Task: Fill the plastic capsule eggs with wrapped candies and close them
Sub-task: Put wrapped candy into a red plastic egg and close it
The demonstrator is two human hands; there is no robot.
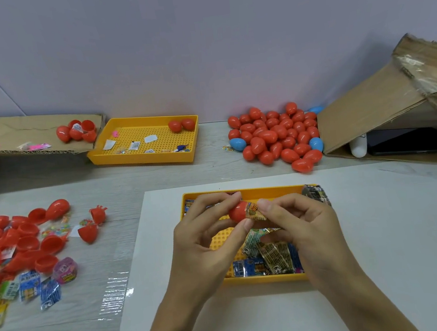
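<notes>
Pushing a wrapped candy (254, 211) into a red egg half (238, 211), we're working right above the near yellow tray (242, 194). Our left hand (204, 237) pinches the half between thumb and fingertips, open end turned to the right, while our right hand (300, 222) pinches the crinkly wrapper and feeds it in. Both grips are firmly on their things, no slack.

We'd call that shell light, stiff and slick, so the hold belongs around its rounded back, not the thin rim. The wrapper looks soft and springy; it will likely want to pop back out, so we'd keep a fingertip on it until the other half goes on.

Now the containers. The near tray sits on a white sheet (382, 228) and holds a loose heap of wrapped candies (271, 257). The far yellow tray (143, 161) carries 2 closed red eggs and some small paper bits. Beyond it to the right lies a pile of closed eggs (276, 137), mostly red, a few blue. Off to the left, open red halves (16, 242) are scattered among more packets, and a cardboard flap (17, 133) bears a few more red eggs.
</notes>
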